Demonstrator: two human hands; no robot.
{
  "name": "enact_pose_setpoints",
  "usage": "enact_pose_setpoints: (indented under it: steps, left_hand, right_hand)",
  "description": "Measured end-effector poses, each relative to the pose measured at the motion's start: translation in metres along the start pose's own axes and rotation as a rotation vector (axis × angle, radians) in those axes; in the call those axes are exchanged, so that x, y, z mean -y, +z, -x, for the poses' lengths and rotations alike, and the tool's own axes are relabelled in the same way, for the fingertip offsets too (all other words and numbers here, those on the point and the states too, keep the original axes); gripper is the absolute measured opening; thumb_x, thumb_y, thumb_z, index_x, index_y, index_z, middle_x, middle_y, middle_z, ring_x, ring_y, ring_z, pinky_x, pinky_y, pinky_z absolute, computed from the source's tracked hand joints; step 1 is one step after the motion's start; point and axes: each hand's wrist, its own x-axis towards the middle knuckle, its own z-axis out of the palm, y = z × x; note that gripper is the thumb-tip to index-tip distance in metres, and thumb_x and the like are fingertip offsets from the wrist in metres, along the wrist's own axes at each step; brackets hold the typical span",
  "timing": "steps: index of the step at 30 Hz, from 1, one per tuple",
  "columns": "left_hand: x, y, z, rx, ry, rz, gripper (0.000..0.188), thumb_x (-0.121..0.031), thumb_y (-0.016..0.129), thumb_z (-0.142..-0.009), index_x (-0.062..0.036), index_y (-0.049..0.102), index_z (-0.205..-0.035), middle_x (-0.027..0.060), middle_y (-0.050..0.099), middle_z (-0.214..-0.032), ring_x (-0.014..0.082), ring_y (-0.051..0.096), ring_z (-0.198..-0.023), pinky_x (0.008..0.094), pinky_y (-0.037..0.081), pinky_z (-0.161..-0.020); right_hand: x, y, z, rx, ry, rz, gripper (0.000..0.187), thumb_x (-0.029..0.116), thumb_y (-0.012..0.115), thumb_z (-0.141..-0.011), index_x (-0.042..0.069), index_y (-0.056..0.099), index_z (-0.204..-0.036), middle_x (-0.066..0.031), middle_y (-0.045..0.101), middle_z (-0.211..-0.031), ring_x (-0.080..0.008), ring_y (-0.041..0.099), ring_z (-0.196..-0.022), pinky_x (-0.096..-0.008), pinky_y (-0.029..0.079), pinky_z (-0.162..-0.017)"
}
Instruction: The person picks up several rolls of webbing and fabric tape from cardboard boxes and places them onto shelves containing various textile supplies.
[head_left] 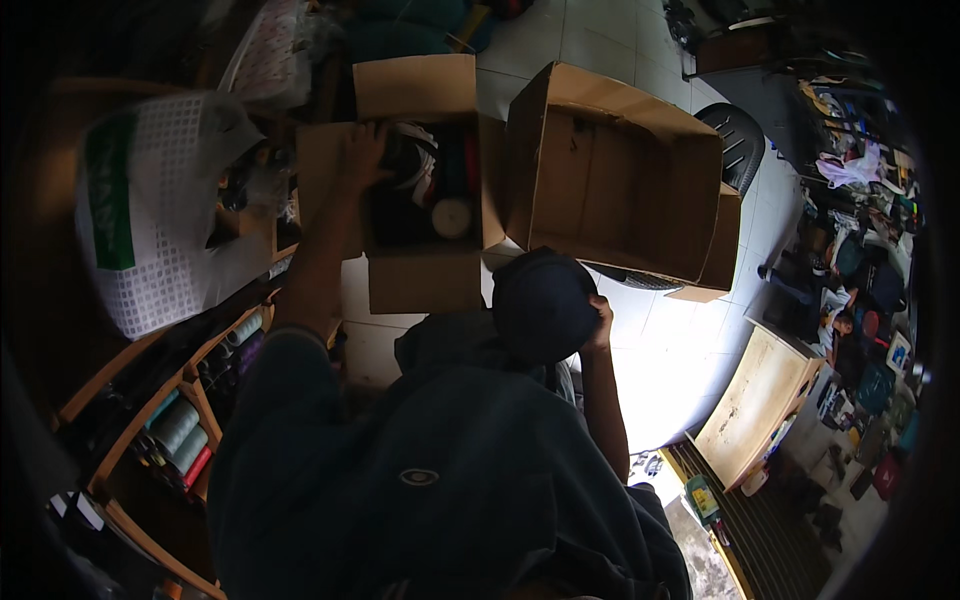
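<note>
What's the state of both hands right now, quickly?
Left hand: at the near-left cardboard box's left edge; whether it grips can't be told.
Right hand: closed on the side of a dark rounded cap-like item.

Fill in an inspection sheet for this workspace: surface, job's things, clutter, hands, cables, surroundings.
Surface: pale tiled floor; the right carton seemingly sits on a black chair.
Job's things: dark rounded cap; left carton, flaps open, dark items and a white round item inside.
Clutter: white plastic bag, thread spools.
Hands: left hand at the left carton's side flap; right hand grips the cap.
Cables: nothing seen.
Surroundings: crowded items far right, details unclear.
</note>
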Motion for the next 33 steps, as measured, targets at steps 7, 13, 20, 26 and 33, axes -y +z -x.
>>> enact_pose_setpoints:
  steps: [7, 13, 20, 26, 33]
  left_hand:
    - [0.007, 0.010, 0.006, -0.035, 0.083, -0.012, 0.085, -0.042, 0.080, -0.063, -0.0042, 0.042, -0.129, 0.0180, 0.048, -0.122, 0.0338, 0.045, -0.116, 0.0492, 0.039, -0.094]
    - [-0.035, 0.013, 0.037, -0.050, 0.208, 0.159, 0.076, -0.039, 0.078, -0.064, -0.0012, 0.048, -0.122, 0.0181, 0.053, -0.117, 0.0347, 0.047, -0.114, 0.0453, 0.043, -0.090]
    - [-0.070, 0.041, 0.086, 0.294, 0.169, 0.127, 0.081, -0.030, 0.078, -0.065, -0.0059, 0.041, -0.133, 0.0211, 0.041, -0.135, 0.0392, 0.038, -0.125, 0.0489, 0.039, -0.098]
    - [-0.042, 0.140, 0.079, 0.094, -0.155, 0.492, 0.072, -0.035, 0.075, -0.069, -0.0018, 0.046, -0.126, 0.0243, 0.046, -0.128, 0.0396, 0.044, -0.119, 0.0458, 0.039, -0.098]
    - [-0.050, 0.087, 0.074, 0.163, -0.202, 0.804, 0.086, -0.046, 0.076, -0.066, 0.0094, 0.044, -0.124, 0.0318, 0.047, -0.120, 0.0433, 0.046, -0.115, 0.0445, 0.037, -0.101]
  right_hand:
    - [-0.010, -0.015, -0.004, 0.014, 0.013, -0.057, 0.051, 0.034, 0.058, -0.077, -0.004, 0.057, -0.111, -0.0153, 0.064, -0.098, -0.0258, 0.063, -0.085, -0.0359, 0.052, -0.078]
    - [-0.010, -0.010, -0.003, 0.007, -0.003, -0.060, 0.052, 0.033, 0.057, -0.078, -0.005, 0.055, -0.114, -0.0161, 0.063, -0.101, -0.0267, 0.062, -0.088, -0.0367, 0.052, -0.080]
    - [-0.006, -0.002, -0.005, 0.026, 0.032, -0.032, 0.053, 0.034, 0.058, -0.078, -0.004, 0.054, -0.115, -0.0158, 0.063, -0.102, -0.0264, 0.062, -0.090, -0.0367, 0.051, -0.081]
    - [-0.004, -0.003, -0.004, 0.008, 0.013, 0.003, 0.051, 0.035, 0.059, -0.077, -0.003, 0.057, -0.111, -0.0142, 0.064, -0.098, -0.0256, 0.062, -0.088, -0.0355, 0.051, -0.078]
    - [-0.010, -0.005, 0.001, -0.027, -0.007, -0.050, 0.050, 0.035, 0.058, -0.078, -0.003, 0.058, -0.110, -0.0137, 0.064, -0.096, -0.0251, 0.062, -0.084, -0.0355, 0.051, -0.076]
